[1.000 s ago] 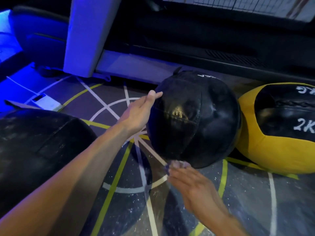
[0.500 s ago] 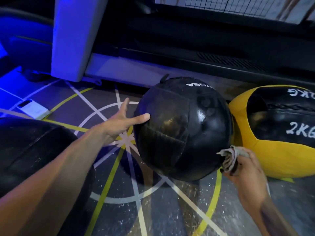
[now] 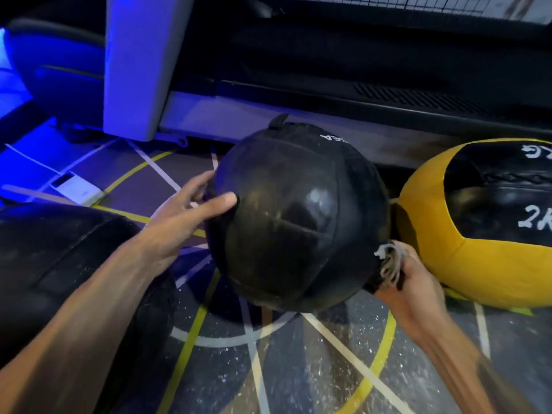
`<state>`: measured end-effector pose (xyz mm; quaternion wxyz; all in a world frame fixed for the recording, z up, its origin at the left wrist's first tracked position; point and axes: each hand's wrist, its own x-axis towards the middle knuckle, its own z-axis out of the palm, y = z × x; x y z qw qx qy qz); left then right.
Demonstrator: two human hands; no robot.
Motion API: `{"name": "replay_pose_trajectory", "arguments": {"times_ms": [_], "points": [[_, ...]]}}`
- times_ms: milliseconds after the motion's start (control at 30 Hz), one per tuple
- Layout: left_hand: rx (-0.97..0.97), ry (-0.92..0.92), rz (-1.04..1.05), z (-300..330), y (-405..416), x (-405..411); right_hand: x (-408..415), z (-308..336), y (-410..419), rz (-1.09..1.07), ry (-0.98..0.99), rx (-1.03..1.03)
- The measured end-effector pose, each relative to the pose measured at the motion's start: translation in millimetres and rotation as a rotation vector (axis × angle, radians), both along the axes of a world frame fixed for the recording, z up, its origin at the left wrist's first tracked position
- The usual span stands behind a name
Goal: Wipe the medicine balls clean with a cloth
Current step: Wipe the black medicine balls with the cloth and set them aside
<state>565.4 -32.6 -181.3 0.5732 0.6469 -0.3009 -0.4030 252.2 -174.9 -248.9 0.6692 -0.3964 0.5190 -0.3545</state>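
Now, mid-wipe at frame centre, the left hand steadies the black medicine ball with straight fingers while the right hand presses a bunched cloth to its lower right; the next move probably calls for turning it toward unwiped panels.

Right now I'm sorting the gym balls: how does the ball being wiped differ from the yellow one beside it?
The black ball is all dark; the yellow ball has yellow panels and a 2K marking. The black ball is gripped by both hands; the yellow ball lies untouched. Both look round, stitched and soft-shelled.
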Motion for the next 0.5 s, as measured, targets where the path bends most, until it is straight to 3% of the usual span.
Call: {"name": "replay_pose_trajectory", "arguments": {"times_ms": [67,167,267,333,500], "points": [[-0.016,-0.112,0.092,10,6,0,16,-7,-10,-0.002,0.071,-0.026],[-0.002,-0.265,0.054,16,7,-8,19,-27,-37,-0.087,0.195,-0.093],[0.021,-0.454,-0.003,9,-5,-8,-8,-51,-49,-0.145,0.194,-0.159],[0.065,-0.643,-0.089,-1,-13,-7,-18,-26,-27,-0.174,0.243,-0.223],[0.073,-0.709,-0.180,-14,-37,-23,-29,36,-13,-0.287,0.240,-0.534]]}}
